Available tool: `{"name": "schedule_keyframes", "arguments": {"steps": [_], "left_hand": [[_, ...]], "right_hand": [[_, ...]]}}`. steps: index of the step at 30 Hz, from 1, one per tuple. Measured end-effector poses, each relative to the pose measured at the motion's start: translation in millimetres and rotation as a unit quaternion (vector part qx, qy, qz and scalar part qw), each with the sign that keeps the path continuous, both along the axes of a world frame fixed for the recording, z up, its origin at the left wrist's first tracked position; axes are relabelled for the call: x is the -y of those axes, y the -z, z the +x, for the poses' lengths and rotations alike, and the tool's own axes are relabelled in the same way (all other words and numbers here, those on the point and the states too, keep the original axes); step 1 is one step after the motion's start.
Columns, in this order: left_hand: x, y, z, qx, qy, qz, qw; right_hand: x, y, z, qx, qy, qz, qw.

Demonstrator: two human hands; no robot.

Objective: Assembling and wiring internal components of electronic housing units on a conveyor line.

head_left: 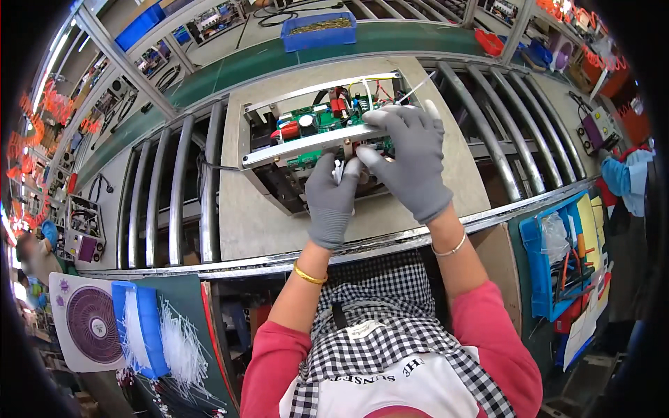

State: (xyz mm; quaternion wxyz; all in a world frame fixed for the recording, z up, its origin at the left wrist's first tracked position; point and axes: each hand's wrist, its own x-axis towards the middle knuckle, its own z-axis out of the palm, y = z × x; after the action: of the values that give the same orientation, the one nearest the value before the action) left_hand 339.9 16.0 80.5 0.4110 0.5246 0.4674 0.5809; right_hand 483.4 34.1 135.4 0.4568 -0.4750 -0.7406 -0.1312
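An open electronic unit with a metal frame (306, 145) stands on a board in front of me, its green circuit board (322, 120) and red parts showing inside. My left hand (330, 200), in a grey glove, is at the unit's near side. Its thumb and fingers pinch around a small whitish piece (339, 171) whose kind I cannot make out. Also gloved in grey, my right hand (412, 155) reaches over the frame's right end, fingers on the near top rail and thumb below it. A thin white strip (418, 88) sticks up beyond its fingers.
The pale board (265, 240) lies on a roller conveyor (182, 202). Beyond runs a green belt with a blue bin (319, 33). At left are a fan (96, 326) and a blue tray (148, 334) beside white cable ties (184, 348). A blue tool tray (540, 279) stands right.
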Motion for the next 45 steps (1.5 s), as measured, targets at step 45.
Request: {"name": "schedule_keyframes", "arguments": {"steps": [45], "left_hand": [[-2,-18,-14,-0.051,0.062,-0.035,0.996]], "right_hand": [[49,64,6,-0.65,-0.166,-0.137,0.729]]}}
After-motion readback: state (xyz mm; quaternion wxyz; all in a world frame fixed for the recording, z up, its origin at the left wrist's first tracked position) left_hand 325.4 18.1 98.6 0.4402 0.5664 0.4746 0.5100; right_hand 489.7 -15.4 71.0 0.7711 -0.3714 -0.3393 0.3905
